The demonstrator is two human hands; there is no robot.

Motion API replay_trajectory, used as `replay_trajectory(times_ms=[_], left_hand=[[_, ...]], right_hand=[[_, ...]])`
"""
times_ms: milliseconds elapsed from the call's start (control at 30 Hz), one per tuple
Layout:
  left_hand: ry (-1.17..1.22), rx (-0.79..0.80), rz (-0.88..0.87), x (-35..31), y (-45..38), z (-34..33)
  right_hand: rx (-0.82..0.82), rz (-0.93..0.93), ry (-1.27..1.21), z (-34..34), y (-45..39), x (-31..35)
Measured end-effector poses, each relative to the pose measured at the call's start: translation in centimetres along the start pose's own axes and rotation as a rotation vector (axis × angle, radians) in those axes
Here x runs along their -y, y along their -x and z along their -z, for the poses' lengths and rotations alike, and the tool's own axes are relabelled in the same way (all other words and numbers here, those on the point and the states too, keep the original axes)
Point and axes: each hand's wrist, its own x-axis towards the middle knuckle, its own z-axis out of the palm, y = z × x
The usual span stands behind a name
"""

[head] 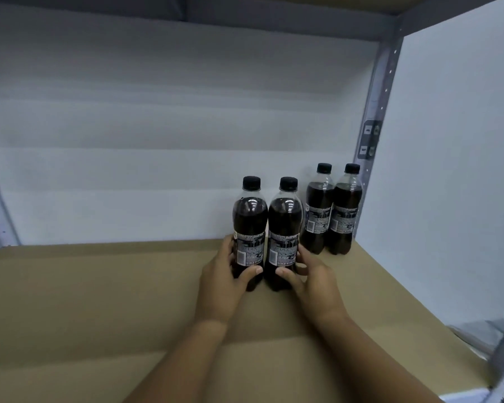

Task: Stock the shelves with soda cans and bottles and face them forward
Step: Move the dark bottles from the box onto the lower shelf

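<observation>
Two clear plastic bottles of dark cola with black screw caps stand upright and side by side, touching, on the brown cardboard-lined shelf (99,301). The left hand (224,283) wraps around the lower part of the left front bottle (249,228), thumb across its front near the base and fingers curled behind it. The right hand (312,283) grips the right front bottle (284,231) the same way — thumb on the front low down, fingers curved round its right side. Both bottles show the barcode and small-print side of their labels to the camera.

Behind and to the right, near the back corner of the shelf, two more dark cola bottles with black caps stand upright as a touching pair: the rear left bottle (317,210) and the rear right bottle (345,213), the latter just beside the perforated grey metal upright (376,112). They too show their barcode side. A white back wall (128,141) closes the shelf behind, and a white side panel (448,170) closes it on the right — the held pair stands apart from both.
</observation>
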Motion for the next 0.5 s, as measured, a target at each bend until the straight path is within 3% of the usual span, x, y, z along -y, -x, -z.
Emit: replay_trajectory(times_ms=[267,500], left_hand=[[-0.024,-0.01,0.001,2.1,-4.0,-1.8],[-0.135,0.006,0.057,0.0,-3.0,-1.0]], right_hand=[[-0.022,0.01,0.033,-0.8,-3.9,-3.0],[-0.092,-0.084,0.075,-0.9,-1.7,-1.4]])
